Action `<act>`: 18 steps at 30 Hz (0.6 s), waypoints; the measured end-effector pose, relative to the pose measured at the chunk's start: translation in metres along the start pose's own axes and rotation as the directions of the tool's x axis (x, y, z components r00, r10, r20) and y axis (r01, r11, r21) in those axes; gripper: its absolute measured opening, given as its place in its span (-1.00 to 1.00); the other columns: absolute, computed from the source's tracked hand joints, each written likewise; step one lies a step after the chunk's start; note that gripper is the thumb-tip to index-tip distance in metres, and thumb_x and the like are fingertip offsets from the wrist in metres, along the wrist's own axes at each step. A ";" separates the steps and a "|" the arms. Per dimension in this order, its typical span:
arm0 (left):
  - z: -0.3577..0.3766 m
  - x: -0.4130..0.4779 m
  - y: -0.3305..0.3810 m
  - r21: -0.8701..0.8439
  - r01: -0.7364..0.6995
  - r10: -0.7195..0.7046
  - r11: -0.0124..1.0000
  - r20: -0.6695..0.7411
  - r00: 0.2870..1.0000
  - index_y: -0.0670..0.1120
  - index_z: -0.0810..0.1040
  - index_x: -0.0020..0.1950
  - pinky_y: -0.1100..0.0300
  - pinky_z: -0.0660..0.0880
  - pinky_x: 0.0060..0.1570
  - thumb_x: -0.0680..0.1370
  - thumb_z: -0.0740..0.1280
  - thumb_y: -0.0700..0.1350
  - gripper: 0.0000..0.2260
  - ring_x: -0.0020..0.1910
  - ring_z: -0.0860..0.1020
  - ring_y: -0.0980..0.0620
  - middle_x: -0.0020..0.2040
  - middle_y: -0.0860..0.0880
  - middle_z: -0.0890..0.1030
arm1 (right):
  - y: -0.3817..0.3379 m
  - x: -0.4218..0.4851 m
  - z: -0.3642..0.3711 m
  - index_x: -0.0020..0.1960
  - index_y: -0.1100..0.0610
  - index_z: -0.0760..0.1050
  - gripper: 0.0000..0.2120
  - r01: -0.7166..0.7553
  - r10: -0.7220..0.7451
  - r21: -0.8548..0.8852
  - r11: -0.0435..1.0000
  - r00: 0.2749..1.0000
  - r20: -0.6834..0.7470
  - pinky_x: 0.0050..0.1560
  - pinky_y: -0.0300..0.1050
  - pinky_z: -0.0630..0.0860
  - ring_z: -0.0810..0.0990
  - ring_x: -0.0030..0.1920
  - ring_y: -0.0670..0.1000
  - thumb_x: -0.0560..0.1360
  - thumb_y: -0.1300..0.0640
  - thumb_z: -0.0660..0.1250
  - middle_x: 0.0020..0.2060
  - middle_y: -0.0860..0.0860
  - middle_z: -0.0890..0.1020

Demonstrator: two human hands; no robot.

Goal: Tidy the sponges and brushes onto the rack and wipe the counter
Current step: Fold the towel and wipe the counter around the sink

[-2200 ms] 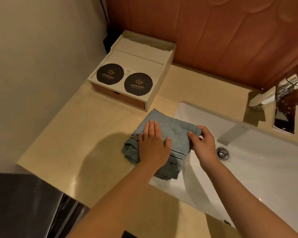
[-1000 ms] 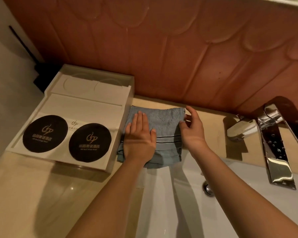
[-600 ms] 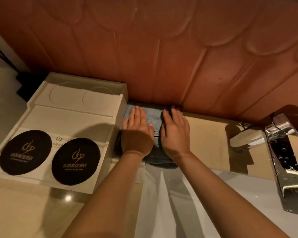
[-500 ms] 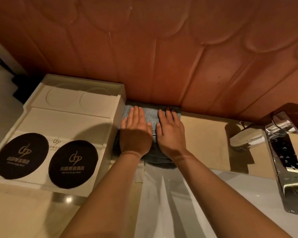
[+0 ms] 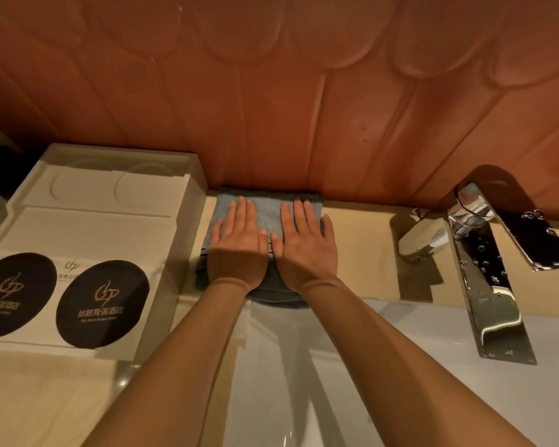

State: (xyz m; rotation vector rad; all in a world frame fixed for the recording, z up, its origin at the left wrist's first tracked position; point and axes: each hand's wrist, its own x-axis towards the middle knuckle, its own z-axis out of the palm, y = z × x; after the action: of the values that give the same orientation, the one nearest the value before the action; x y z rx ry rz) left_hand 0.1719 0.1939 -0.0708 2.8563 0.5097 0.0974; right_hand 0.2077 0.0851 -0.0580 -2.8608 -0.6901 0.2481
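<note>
While the folded blue towel (image 5: pixel 268 211) lies on the counter (image 5: pixel 362 240) between the white tray (image 5: pixel 188 233) and faucet (image 5: pixel 478 253), against the wall, left hand (image 5: pixel 238 250) and right hand (image 5: pixel 305 250) press it with flat, straight fingers.

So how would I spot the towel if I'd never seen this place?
Start at the red-brown wall and drop to the beige counter behind the sink. The towel lies there against the wall, between the white box and the shiny tap. It is the only soft blue thing, folded, with the left hand and right hand flat on it.
</note>
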 end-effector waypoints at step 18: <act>0.007 -0.026 0.084 -0.003 -0.228 0.224 0.974 0.202 0.953 -0.11 -0.21 0.53 0.06 -0.21 0.48 0.65 -0.15 0.00 -0.51 0.53 -0.20 0.04 0.56 -0.03 -0.16 | 0.073 -0.057 -0.024 0.52 0.13 -0.28 -0.43 -0.233 0.255 -0.166 0.958 0.959 0.125 0.51 -0.04 -0.21 -0.24 0.53 0.04 0.61 -0.10 -0.21 0.53 0.10 -0.22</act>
State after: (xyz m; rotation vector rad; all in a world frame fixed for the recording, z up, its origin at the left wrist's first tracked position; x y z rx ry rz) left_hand 0.1766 0.1065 -0.0572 2.8902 0.1422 -0.1577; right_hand 0.1937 -0.0084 -0.0445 -3.0968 -0.3890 0.4641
